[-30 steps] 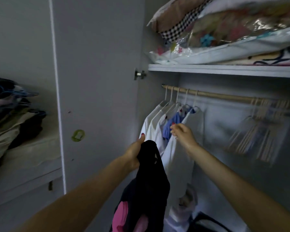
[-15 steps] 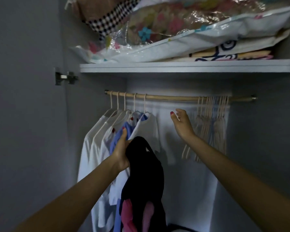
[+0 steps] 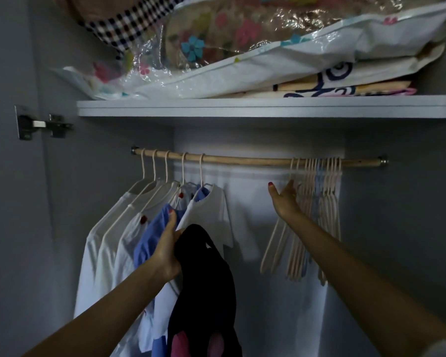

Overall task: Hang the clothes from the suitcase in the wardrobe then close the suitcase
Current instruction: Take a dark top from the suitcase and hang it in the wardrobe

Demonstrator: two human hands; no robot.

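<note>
We see a pale shelf (image 3: pixel 242 109) running across the wardrobe from 9 to 3 o'clock. On it, towards 11 o'clock, lies a clear plastic bag of bedding (image 3: pixel 216 45) holding a flowered quilt and a checked cloth, its left end overhanging the shelf edge. Under its right part, at 2 o'clock, lies what looks like a folded cream blanket (image 3: pixel 350 86) with dark blue loops. Below the shelf a wooden rail (image 3: pixel 255 161) carries five hangers with shirts (image 3: pixel 129 228) at 9 o'clock and bare hangers (image 3: pixel 317 215) at 3 o'clock
</note>
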